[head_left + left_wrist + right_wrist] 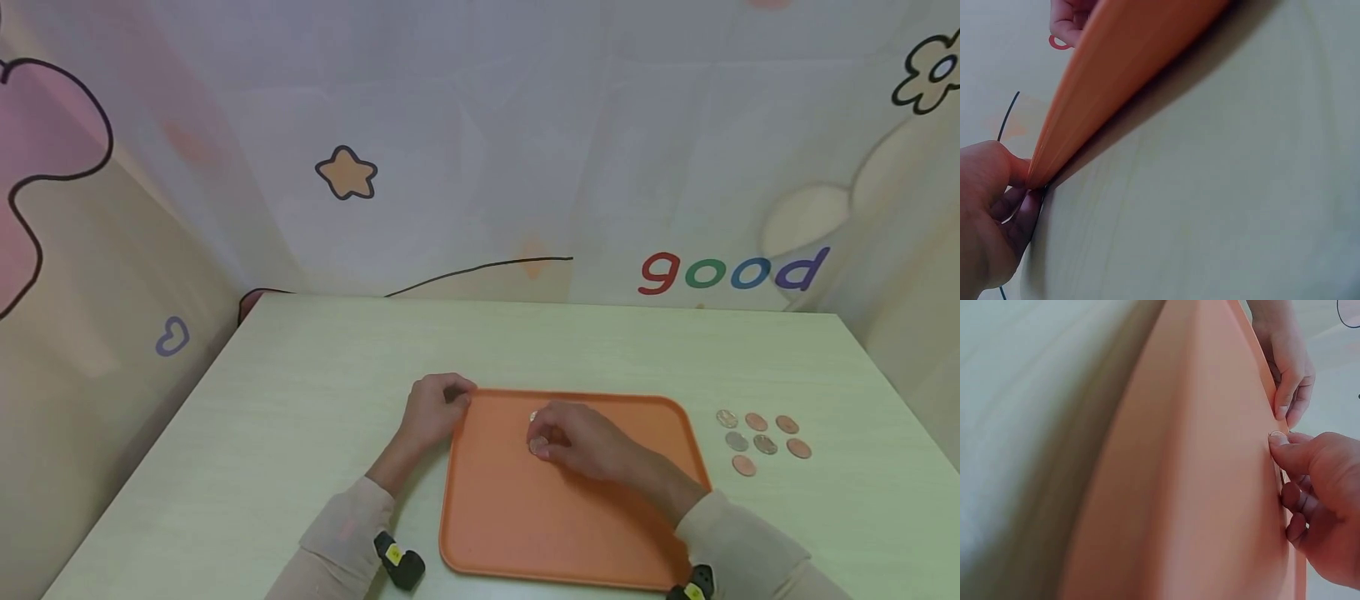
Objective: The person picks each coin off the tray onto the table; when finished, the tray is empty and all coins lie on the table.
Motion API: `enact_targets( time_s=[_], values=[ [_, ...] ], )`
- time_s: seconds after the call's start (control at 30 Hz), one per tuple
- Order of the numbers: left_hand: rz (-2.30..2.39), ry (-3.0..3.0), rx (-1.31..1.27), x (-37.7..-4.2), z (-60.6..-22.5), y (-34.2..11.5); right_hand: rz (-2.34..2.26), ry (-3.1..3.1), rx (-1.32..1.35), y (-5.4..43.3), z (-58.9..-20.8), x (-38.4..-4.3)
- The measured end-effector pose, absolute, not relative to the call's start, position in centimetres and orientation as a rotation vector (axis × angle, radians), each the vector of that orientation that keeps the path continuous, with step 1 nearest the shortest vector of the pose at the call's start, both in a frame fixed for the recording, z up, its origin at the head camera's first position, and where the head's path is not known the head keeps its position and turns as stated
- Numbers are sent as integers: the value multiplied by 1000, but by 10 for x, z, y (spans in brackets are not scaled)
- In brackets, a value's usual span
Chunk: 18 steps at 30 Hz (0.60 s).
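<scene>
An orange tray point(510, 517) lies on the table in front of me. At its far left corner my left hand point(435, 408) grips the rim, thumb on top and fingers below in the left wrist view. Over the tray's upper middle, my right hand point(581, 437) pinches a round coin point(538, 447) between thumb and fingers, close to the tray surface. Behind the right hand's fingertips, a second coin point(533, 415) peeks out, partly hidden. In the right wrist view, the right hand point(1329, 500) has its thumb at the coin's edge.
Several coins, silver point(737, 442) and copper-coloured point(798, 449), lie loosely grouped on the table right of the tray. A printed cloth backdrop point(480, 167) rises behind the table's far edge and along both sides. Each sleeve carries a small black wrist device point(401, 562).
</scene>
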<state>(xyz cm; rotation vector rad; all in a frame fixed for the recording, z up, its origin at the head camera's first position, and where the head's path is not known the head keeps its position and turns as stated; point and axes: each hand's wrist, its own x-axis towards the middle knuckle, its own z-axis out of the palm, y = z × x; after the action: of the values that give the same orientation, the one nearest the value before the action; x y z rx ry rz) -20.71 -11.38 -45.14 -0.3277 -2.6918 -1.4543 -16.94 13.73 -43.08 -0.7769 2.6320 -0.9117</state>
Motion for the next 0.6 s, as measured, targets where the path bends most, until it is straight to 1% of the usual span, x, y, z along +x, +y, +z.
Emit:
enact_targets(
  time_s=[0.2, 0.37, 0.6],
  values=[
    [-1463, -2692, -319, -207, -451, -115, -889, 2603, -863, 138, -431, -171],
    [-1464, -2713, -307, -206, -451, -115, -879, 2607, -882, 144, -434, -172],
    [-1500, -2706, -309, -207, -453, -114, -1280, 2489, -795, 153, -449, -169]
  ],
)
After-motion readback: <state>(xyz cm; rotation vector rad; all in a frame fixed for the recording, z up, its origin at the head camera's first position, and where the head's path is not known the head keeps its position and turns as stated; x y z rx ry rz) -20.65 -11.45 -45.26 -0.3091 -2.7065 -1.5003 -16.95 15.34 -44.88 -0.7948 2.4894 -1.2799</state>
